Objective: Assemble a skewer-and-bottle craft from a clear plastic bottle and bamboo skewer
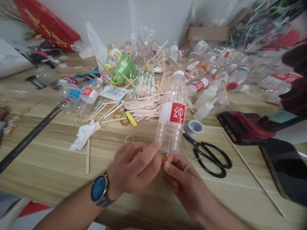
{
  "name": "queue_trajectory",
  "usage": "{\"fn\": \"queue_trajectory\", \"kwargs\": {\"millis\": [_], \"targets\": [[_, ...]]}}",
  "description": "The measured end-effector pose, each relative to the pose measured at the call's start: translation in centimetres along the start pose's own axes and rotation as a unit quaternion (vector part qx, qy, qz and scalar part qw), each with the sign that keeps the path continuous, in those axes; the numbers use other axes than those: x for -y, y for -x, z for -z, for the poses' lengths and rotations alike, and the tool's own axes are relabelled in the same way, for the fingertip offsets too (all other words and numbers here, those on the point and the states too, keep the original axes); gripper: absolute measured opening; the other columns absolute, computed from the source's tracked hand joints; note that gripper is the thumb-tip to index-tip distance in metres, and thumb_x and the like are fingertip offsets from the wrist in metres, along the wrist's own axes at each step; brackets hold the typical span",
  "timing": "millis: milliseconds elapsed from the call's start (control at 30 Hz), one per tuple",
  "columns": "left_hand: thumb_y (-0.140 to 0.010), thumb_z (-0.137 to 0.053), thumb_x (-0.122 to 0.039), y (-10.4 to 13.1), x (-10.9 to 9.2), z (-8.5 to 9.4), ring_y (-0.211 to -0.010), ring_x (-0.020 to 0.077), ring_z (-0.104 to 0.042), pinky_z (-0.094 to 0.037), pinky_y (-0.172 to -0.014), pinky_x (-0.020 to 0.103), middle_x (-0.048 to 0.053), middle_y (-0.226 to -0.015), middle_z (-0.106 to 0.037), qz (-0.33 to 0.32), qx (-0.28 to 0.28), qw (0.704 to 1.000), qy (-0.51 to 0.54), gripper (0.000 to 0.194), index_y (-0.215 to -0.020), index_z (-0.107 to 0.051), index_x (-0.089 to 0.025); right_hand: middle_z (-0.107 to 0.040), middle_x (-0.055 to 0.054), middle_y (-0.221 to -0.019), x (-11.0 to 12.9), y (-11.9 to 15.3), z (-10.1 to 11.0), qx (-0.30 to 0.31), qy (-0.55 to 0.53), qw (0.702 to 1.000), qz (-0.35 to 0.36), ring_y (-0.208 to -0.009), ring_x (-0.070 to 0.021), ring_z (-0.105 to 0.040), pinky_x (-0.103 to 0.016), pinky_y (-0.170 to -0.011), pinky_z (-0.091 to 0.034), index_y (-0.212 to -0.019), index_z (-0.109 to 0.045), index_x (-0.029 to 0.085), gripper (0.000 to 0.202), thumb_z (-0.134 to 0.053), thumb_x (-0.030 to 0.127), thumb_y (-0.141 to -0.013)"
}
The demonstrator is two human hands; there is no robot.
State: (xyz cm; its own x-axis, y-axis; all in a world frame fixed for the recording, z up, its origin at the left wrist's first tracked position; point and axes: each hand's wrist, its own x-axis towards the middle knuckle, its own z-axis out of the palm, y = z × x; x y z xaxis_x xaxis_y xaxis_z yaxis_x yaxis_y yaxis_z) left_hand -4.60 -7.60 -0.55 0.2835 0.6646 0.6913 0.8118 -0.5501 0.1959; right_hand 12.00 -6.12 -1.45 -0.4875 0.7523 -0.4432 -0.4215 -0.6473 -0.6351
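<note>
Right hand (181,175) pinches a thin stick (168,154) below a bottle (171,116) saying 纯, and left hand (135,167) curls beside it, grip unclear.

We hold our left forearm (74,206) and right forearm (222,212) angled inward, the left hand (137,169) half curled with its forefinger (151,152) extended, close beside the right hand (184,179), whose thumb (174,170) and forefinger (177,160) are set in a pinch while its other fingers (169,181) bend beneath.
</note>
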Motion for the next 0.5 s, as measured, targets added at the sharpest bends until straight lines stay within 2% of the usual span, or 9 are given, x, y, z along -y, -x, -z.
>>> {"fn": "queue_trajectory", "kwargs": {"millis": [100, 167, 267, 333, 433, 500], "targets": [[-0.086, -0.059, -0.018, -0.5, -0.1, -0.1, -0.080, 0.0186, -0.063, -0.048, -0.071, 0.033, 0.005, -0.104, -0.073, 0.000, 0.038, 0.996, -0.085, 0.015, -0.097, -0.067, -0.024, -0.039, 0.009, -0.054, 0.0, -0.2, 0.3, -0.007, 0.021, 1.000, 0.017, -0.043, -0.0031, -0.025, -0.020, -0.042, -0.018, -0.063, -0.051, 0.017, 0.039, -0.085, 0.037, -0.063], [-0.085, -0.059, -0.016, -1.1, -0.4, -0.1, -0.081, 0.0226, -0.060, -0.044, -0.068, 0.037, 0.007, -0.107, -0.072, 0.016, 0.097, 0.986, -0.134, 0.014, -0.093, -0.068, -0.023, -0.039, 0.008, -0.054, -0.1, -0.4, 0.6, -0.009, 0.058, 0.998, 0.035, -0.045, -0.0045, -0.026, -0.021, -0.043, -0.018, -0.063, -0.051, 0.018, 0.039, -0.083, 0.039, -0.066], [-0.080, -0.063, -0.014, -2.0, -1.0, 0.0, -0.073, 0.0248, -0.056, -0.039, -0.061, 0.036, 0.006, -0.082, -0.072, 0.054, 0.214, 0.964, -0.147, 0.009, -0.079, -0.068, -0.021, -0.039, 0.008, -0.055, -0.5, -0.5, 0.9, 0.001, 0.128, 0.989, 0.069, -0.048, -0.0066, -0.026, -0.022, -0.044, -0.019, -0.064, -0.051, 0.019, 0.036, -0.078, 0.041, -0.071], [-0.077, -0.065, -0.013, -2.3, -1.1, 0.2, -0.069, 0.0248, -0.054, -0.037, -0.059, 0.036, 0.005, -0.067, -0.067, 0.067, 0.268, 0.951, -0.137, 0.013, -0.067, -0.065, -0.020, -0.044, 0.006, -0.059, -0.7, -0.5, 0.9, 0.011, 0.173, 0.981, 0.091, -0.050, -0.0077, -0.027, -0.023, -0.045, -0.020, -0.066, -0.054, 0.019, 0.032, -0.076, 0.041, -0.073], [-0.078, -0.064, -0.012, -2.4, -0.7, 0.5, -0.069, 0.0247, -0.055, -0.036, -0.059, 0.034, 0.005, -0.063, -0.066, 0.077, 0.313, 0.941, -0.100, 0.017, -0.063, -0.065, -0.020, -0.047, 0.004, -0.063, -0.7, -0.4, 0.9, 0.016, 0.226, 0.968, 0.111, -0.053, -0.0093, -0.031, -0.024, -0.047, -0.023, -0.066, -0.056, 0.019, 0.031, -0.075, 0.043, -0.073], [-0.079, -0.064, -0.014, -2.2, 0.0, 0.6, -0.069, 0.0231, -0.056, -0.037, -0.061, 0.033, 0.004, -0.063, -0.066, 0.096, 0.322, 0.941, -0.047, 0.018, -0.063, -0.067, -0.021, -0.046, 0.004, -0.062, -0.7, -0.5, 0.9, 0.017, 0.245, 0.963, 0.111, -0.053, -0.0098, -0.031, -0.025, -0.047, -0.023, -0.065, -0.057, 0.020, 0.032, -0.074, 0.045, -0.073]]}}
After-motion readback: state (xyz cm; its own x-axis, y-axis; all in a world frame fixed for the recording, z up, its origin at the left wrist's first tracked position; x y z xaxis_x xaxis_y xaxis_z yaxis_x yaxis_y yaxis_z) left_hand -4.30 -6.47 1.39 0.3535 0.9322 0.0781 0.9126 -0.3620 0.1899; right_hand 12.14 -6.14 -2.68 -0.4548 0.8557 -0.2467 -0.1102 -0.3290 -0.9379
